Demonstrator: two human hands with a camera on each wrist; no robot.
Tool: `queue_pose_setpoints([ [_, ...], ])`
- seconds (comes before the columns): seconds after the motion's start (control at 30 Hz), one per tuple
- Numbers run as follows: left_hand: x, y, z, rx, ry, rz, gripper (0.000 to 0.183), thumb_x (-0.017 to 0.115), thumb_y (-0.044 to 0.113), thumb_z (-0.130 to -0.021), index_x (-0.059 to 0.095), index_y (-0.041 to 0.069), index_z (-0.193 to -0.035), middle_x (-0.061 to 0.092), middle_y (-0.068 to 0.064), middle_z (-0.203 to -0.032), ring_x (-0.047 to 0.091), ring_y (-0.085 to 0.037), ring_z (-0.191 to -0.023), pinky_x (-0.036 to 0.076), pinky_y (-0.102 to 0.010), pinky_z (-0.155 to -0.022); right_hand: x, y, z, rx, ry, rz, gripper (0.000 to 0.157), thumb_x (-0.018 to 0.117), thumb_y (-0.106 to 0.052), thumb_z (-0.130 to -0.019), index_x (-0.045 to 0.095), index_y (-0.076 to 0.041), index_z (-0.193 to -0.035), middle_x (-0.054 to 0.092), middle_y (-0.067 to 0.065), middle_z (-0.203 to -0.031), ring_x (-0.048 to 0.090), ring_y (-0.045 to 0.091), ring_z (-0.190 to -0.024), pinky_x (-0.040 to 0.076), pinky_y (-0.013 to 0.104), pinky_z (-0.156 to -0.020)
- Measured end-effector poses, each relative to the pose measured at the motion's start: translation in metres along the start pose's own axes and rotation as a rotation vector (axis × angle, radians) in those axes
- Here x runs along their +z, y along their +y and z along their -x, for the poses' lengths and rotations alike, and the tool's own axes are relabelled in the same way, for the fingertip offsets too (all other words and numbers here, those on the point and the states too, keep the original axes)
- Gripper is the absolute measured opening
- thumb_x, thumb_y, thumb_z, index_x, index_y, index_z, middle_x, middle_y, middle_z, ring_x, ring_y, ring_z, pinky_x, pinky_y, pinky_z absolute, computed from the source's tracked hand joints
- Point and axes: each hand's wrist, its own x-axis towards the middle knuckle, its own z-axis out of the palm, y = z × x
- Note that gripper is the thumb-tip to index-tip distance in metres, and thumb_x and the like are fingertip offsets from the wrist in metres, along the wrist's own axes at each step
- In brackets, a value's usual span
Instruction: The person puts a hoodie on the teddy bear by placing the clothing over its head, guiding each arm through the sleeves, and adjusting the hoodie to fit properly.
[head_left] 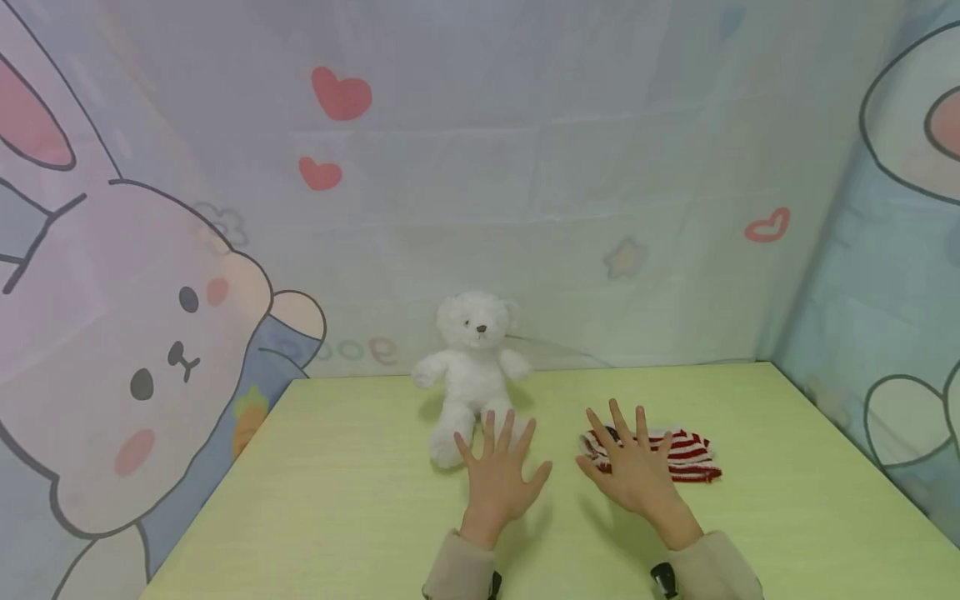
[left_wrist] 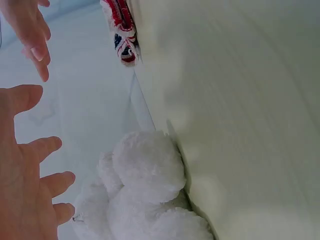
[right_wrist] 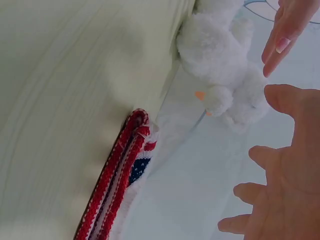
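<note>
A white plush teddy bear sits upright toward the back of the table, legs pointing forward. To its right lies a small red-and-white striped knit garment with a dark blue patch. My left hand is held over the table in front of the bear, fingers spread and palm down, holding nothing. With its fingers spread too, my right hand overlaps the left part of the garment in the head view and holds nothing. Both wrist views show the hands raised above the tabletop.
The pale green table ends at a hanging cloth backdrop printed with hearts. A large cartoon rabbit is printed on the left side. More printed cloth hangs along the right edge.
</note>
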Motion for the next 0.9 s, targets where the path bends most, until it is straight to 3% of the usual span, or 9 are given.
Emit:
queue_pose_setpoints([
  [0.2,-0.001,0.002,-0.003,0.003,0.013,-0.03,0.058,0.043,0.053,-0.088,0.035,0.027,-0.138,0.029,-0.006,-0.147,0.016,-0.032,-0.138,0.01,-0.071,-0.098,-0.002,0.001,-0.001,-0.026,0.01,0.004,0.067,0.05,-0.052,-0.085,0.029,-0.022,-0.142,0.019,0.013,-0.149,0.012,0.045,-0.135,0.011,0.074,-0.095],
  [0.37,0.0,0.006,-0.008,0.017,0.03,-0.016,0.054,0.045,0.046,-0.089,0.038,0.023,-0.137,0.031,-0.006,-0.146,0.019,-0.03,-0.137,0.013,-0.068,-0.1,-0.005,0.002,-0.003,-0.063,0.04,0.042,0.064,0.053,-0.046,-0.086,0.033,-0.018,-0.14,0.027,0.015,-0.146,0.027,0.041,-0.131,0.022,0.07,-0.094],
  [0.6,0.0,0.014,-0.017,0.068,0.094,0.074,0.047,0.049,0.032,-0.091,0.043,0.015,-0.134,0.043,-0.01,-0.138,0.037,-0.03,-0.129,0.021,-0.065,-0.1,-0.012,0.01,-0.006,-0.091,0.065,0.052,0.064,0.055,-0.044,-0.085,0.036,-0.014,-0.138,0.038,0.018,-0.14,0.045,0.037,-0.12,0.032,0.066,-0.09],
  [0.9,0.0,0.024,-0.034,0.142,0.099,0.182,0.042,0.05,0.023,-0.092,0.045,0.009,-0.131,0.058,-0.008,-0.123,0.056,-0.023,-0.111,0.037,-0.057,-0.094,-0.025,0.031,-0.01,-0.117,0.089,0.055,0.062,0.058,-0.034,-0.085,0.038,-0.006,-0.136,0.048,0.024,-0.129,0.057,0.039,-0.101,0.041,0.06,-0.081],
])
